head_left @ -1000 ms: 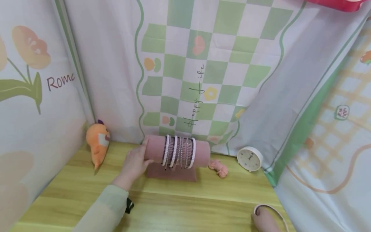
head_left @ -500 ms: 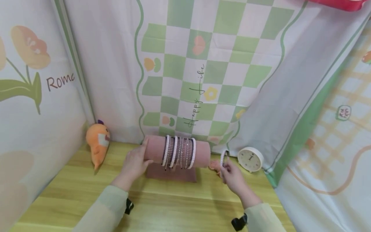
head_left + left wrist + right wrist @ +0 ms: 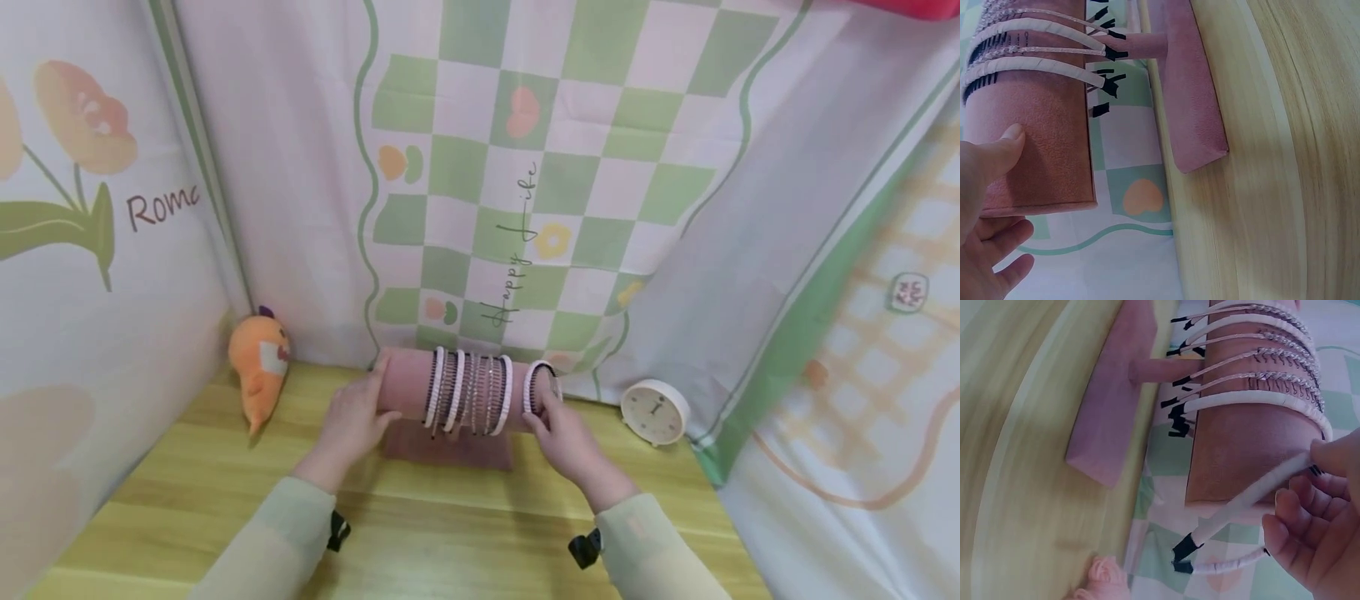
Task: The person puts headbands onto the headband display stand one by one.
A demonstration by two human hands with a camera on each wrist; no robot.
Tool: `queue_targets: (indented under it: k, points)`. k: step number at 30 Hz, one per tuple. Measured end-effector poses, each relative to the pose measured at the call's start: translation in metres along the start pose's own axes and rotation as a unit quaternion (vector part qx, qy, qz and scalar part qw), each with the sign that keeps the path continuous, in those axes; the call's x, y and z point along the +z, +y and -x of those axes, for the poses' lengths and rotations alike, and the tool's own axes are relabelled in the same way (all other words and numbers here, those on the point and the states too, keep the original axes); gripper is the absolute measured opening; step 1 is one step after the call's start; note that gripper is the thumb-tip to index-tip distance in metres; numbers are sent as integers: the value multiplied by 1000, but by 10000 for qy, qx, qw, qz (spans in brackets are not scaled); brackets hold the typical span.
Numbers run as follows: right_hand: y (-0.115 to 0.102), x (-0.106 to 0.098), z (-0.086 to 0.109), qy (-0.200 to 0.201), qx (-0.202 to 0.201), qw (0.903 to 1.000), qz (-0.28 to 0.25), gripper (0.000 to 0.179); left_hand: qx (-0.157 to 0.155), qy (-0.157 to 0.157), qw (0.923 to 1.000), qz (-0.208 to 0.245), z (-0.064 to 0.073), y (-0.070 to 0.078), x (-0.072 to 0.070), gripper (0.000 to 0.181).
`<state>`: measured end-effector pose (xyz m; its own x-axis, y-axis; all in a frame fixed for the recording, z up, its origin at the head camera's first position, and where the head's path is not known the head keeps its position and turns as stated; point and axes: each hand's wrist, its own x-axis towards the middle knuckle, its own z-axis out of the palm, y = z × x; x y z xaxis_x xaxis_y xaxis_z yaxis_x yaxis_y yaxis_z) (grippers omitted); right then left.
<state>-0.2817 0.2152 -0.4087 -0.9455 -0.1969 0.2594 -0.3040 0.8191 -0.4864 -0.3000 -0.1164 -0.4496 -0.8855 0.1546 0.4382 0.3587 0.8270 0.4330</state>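
A pink padded roll (image 3: 405, 385) stands on a flat pink base (image 3: 450, 448) near the back of the table. Several headbands, white padded ones (image 3: 1254, 398) and thin sparkly ones (image 3: 1285, 357), sit side by side around its middle. My left hand (image 3: 351, 427) grips the roll's left end, its thumb (image 3: 1007, 150) on the front. At the opposite end, my right hand (image 3: 567, 442) pinches a white headband (image 3: 1254, 492) between thumb and fingers. That headband's two black-tipped ends (image 3: 1186, 547) hang beside the roll's end, and one arm of it overlaps the roll in the right wrist view.
A white round clock (image 3: 655, 412) stands at the back right of the wooden table (image 3: 420, 533). An orange plush toy (image 3: 258, 367) leans at the back left. Pink yarn (image 3: 1102, 581) lies near the stand, hidden from the head view. Printed curtains (image 3: 555, 167) rise close behind.
My right hand has come from the lower right of the table up and left to the roll's right end, bringing the white headband. The left hand keeps its grip on the roll.
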Motion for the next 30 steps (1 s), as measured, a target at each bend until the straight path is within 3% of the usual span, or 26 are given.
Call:
queue_targets:
  k: [2,3,7,10,23,30]
  points:
    - [1,2,0,147,-109,9997,160,21,-9,-8,10000,2,0,0,0,103]
    - [2,2,0,273,-181,9991,258,25,-25,-13,10000,-4,0,1,0,103]
    - [8,3,2,847,-550,9924,705,53,-54,-62,10000,-11,0,2,-1,103]
    - [12,2,2,1040,-966,9844,1043,76,-72,-64,10000,5,0,3,-2,102]
    - [18,-6,-8,557,-2016,9732,957,76,-10,-5,10000,-71,1,2,-1,104]
    - [14,-9,-11,244,-1933,9765,926,72,-54,-38,10000,-49,0,4,-1,103]
